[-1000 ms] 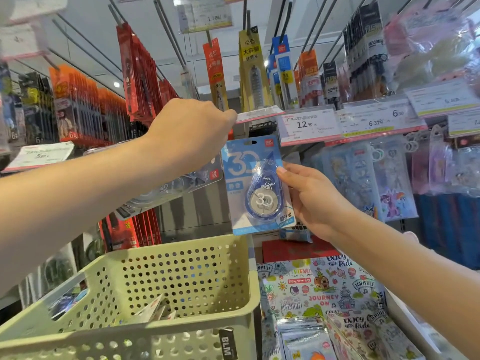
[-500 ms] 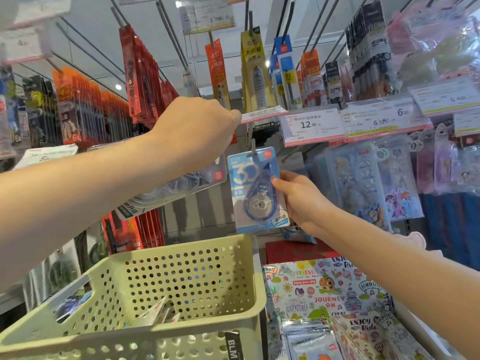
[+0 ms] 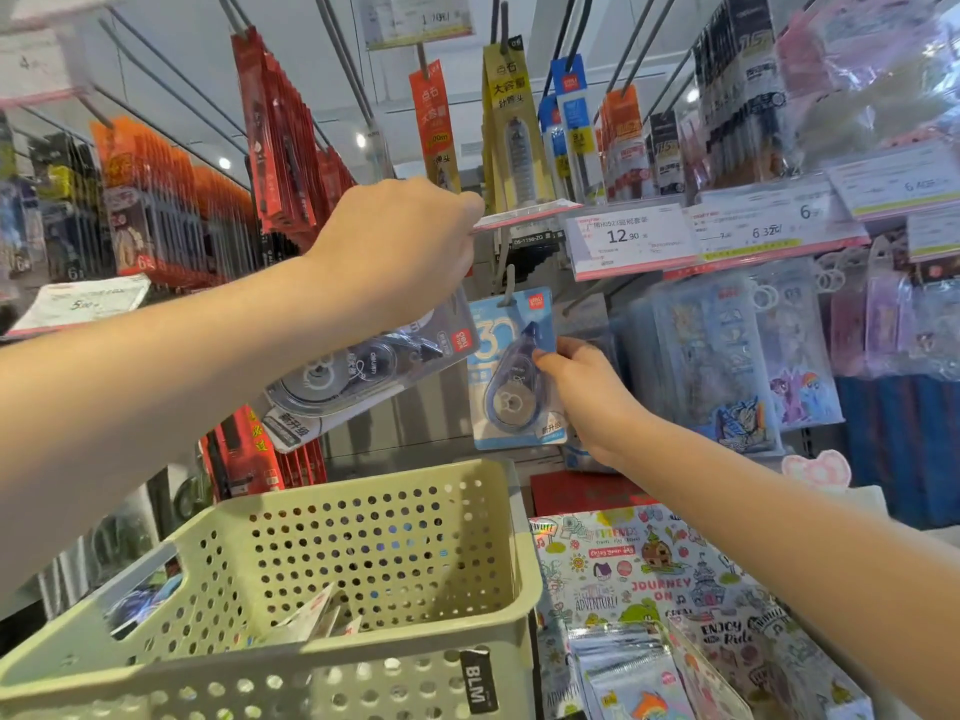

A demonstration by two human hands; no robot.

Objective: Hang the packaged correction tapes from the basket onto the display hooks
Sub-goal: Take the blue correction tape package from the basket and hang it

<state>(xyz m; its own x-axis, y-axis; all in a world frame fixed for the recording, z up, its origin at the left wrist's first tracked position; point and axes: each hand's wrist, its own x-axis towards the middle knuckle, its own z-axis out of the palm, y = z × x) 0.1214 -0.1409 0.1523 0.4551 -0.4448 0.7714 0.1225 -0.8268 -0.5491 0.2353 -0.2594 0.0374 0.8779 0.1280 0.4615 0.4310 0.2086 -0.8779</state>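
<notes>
Price flap (image 3: pixel 524 213) pinched up by left hand (image 3: pixel 400 241); right hand (image 3: pixel 582 387) grips blue correction tape pack (image 3: pixel 511 371) at hook (image 3: pixel 508 288).

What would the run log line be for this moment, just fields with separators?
step: hanging | right hand: threading blue correction tape pack onto hook | left hand: lifting price tag, holding grey pack | basket: packs remain

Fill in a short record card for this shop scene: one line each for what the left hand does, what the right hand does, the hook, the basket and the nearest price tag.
Left hand: lifts a price label flap while gripping a dark correction tape pack
Right hand: holds a blue correction tape pack
Display hook: passes through the blue pack's hang hole
Basket: pale green, perforated, a few packs inside
Price tag: reads 12.90
</notes>
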